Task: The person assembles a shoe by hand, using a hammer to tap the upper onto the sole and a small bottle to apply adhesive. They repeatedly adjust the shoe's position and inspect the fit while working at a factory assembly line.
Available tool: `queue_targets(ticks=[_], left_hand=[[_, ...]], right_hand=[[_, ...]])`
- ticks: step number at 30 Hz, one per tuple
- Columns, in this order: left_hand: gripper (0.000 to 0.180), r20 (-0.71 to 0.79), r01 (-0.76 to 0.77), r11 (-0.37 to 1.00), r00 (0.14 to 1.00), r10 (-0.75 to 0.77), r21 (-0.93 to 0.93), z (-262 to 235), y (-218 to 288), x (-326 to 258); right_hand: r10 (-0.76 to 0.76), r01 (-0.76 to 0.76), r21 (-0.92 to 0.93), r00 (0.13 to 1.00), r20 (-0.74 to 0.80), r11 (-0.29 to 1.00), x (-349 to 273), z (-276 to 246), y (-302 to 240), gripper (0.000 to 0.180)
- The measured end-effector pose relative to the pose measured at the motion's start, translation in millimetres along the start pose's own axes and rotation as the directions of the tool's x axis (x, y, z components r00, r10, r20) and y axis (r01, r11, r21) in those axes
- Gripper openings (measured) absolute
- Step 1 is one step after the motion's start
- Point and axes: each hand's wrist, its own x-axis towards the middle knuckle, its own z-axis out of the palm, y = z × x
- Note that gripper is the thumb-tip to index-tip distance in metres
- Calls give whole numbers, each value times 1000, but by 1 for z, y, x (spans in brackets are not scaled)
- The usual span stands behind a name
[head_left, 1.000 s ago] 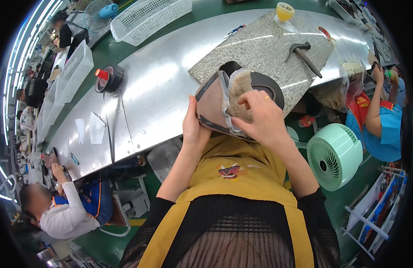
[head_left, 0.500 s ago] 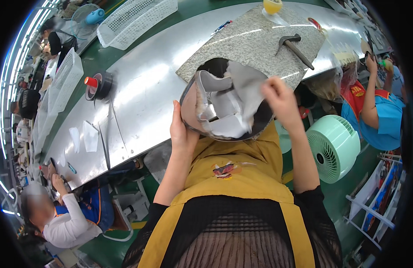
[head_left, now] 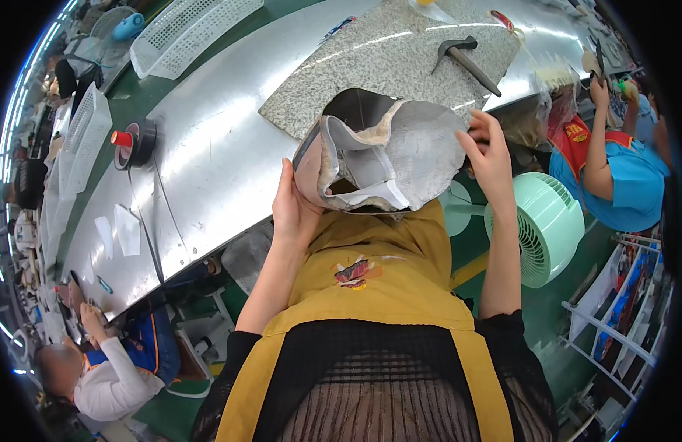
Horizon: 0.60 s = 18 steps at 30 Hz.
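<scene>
A soft leather piece (head_left: 429, 147) with grey lining, a dark outer side and raw, folded edges is held up over the front table edge. Its exact kind is unclear. My left hand (head_left: 295, 214) grips its left side, thumb upright along the outside and fingers partly hidden underneath. At the opposite edge is my right hand (head_left: 490, 151), its fingers loosely bent and apart; whether a fingertip touches the lining cannot be made out. Just beyond the piece lies a speckled stone slab (head_left: 311, 99), with a hammer (head_left: 470, 65) resting on it.
A metal table (head_left: 208, 140) carries a black tape roll (head_left: 142, 144) with a red-capped container (head_left: 122, 139). A white basket (head_left: 193, 33) stands beyond. Right of me is a green fan (head_left: 540, 228). Co-workers sit at left (head_left: 120, 368) and right (head_left: 606, 177).
The grey flap that was raised and crumpled by my right hand now lies spread flatter over the right side. My right hand has moved slightly outward, its fingers opening. The view has shifted somewhat.
</scene>
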Motion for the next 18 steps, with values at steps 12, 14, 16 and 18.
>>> queue_targets(ticks=[12, 14, 16, 18], left_hand=[[51, -45, 195, 908, 980, -193, 370, -24, 16, 17], [52, 27, 184, 879, 976, -217, 441, -35, 29, 22], [49, 49, 270, 902, 952, -303, 336, -25, 39, 23], [45, -20, 300, 909, 951, -307, 289, -16, 40, 26]], right_hand=[[-38, 35, 66, 998, 44, 997, 17, 25, 26, 25], [-60, 54, 101, 996, 63, 993, 15, 26, 22, 24], [-82, 71, 114, 992, 96, 991, 10, 20, 16, 24], [-65, 25, 187, 976, 208, 982, 2, 4, 12, 24]])
